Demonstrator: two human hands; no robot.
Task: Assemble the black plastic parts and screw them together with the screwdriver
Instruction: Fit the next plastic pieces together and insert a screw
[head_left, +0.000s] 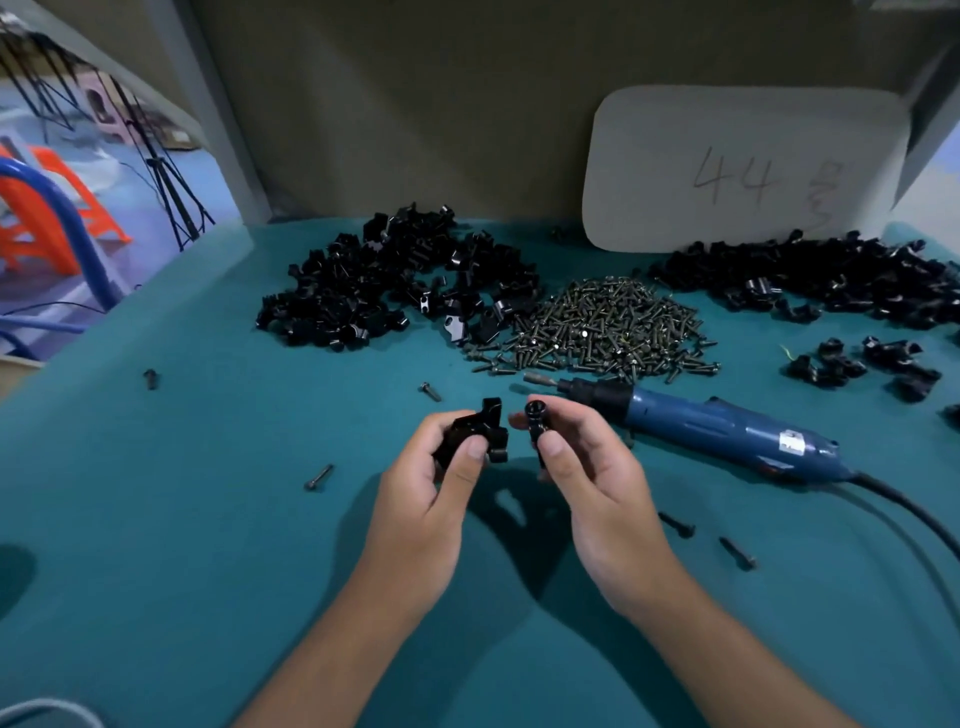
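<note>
My left hand (434, 483) grips a blocky black plastic part (480, 426) between thumb and fingers, held above the teal table. A small gap to its right, my right hand (587, 467) pinches a smaller black part with a round end (536, 415). The two parts do not touch. The blue electric screwdriver (727, 428) lies on the table just behind my right hand, its bit pointing left. A heap of dark screws (602, 327) sits behind it.
One pile of black parts (395, 280) lies at the back left, another (831, 275) at the back right, with a few assembled-looking pieces (862, 364) nearby. Loose screws (318, 477) are scattered on the teal table (208, 519). A white card (743, 166) leans on the back wall. The screwdriver's cable (914, 514) runs right.
</note>
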